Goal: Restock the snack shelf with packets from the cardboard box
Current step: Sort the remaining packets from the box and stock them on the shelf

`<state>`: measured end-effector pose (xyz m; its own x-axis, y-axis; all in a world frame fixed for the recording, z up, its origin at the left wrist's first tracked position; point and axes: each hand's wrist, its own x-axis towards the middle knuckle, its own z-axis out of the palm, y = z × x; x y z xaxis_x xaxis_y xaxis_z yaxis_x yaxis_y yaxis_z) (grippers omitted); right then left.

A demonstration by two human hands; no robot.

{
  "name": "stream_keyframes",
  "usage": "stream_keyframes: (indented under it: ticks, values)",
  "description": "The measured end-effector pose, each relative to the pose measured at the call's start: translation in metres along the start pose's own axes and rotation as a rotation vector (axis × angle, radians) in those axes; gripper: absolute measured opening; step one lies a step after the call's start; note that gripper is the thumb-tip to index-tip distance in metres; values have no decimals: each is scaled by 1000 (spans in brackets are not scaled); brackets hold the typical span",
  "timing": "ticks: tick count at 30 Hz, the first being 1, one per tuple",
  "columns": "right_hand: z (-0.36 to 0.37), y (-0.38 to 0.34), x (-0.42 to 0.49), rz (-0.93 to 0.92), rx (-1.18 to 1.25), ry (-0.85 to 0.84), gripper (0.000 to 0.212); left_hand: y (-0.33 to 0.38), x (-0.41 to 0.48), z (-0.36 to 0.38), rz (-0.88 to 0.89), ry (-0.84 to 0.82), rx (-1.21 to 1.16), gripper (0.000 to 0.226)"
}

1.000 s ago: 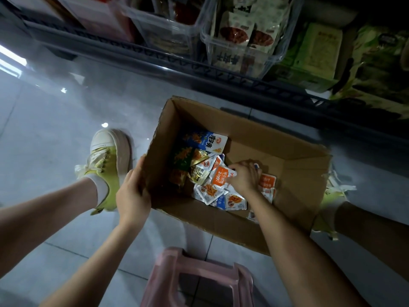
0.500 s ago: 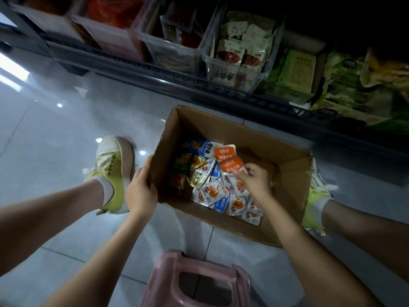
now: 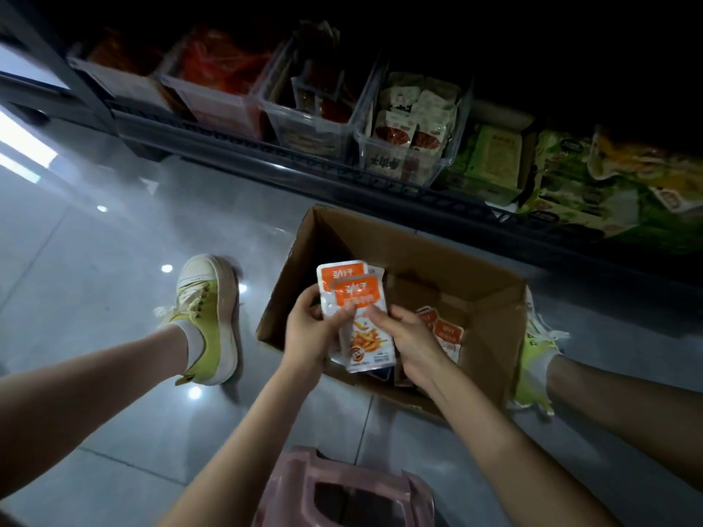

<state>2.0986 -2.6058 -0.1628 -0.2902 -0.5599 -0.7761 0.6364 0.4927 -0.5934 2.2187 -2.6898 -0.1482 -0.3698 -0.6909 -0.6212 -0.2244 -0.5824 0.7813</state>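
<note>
a small stack of snack packets [image 3: 367,340] is held upright over the near side of the cardboard box [image 3: 479,287], between both hands. the left hand [image 3: 306,336] grips the stack's left edge, fingers curled behind and thumb pressed on the front. the right hand [image 3: 411,346] pinches the right edge lower down, thumb on the front packet. two orange-and-white fronts show plainly in the stack, with the edge of a third behind — whether there are more cannot be told. inside the box, just right of the right hand, lie two more orange-topped packets [image 3: 449,332]. both forearms reach in from the box's near side and meet above it. beyond the box's far wall runs the snack shelf [image 3: 289,167] with clear bins [image 3: 403,161] of packets. two yellow-green shoes [image 3: 207,317] flank the box — one on each side — and a pink stool [image 3: 342,488] stands on its near side.
</note>
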Motion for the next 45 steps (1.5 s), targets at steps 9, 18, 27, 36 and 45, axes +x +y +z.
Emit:
stream_keyframes:
  ticks: [9,18,27,36,45]
  values:
    - [-95,42,50,-54,-326,428,31,27,29,-77,256,265,75,44]
    - [-114,60,119,-25,-1219,564,69,32,54,-44,406,113,561,42]
    - [-124,64,137,-175,-1483,642,55,13,59,-25,288,-6,492,45]
    - [-105,-12,73,-370,-592,437,23,-3,40,-7,218,27,420,46]
    - [-39,-46,1,-263,-168,141,18,14,4,5,61,-93,122,36]
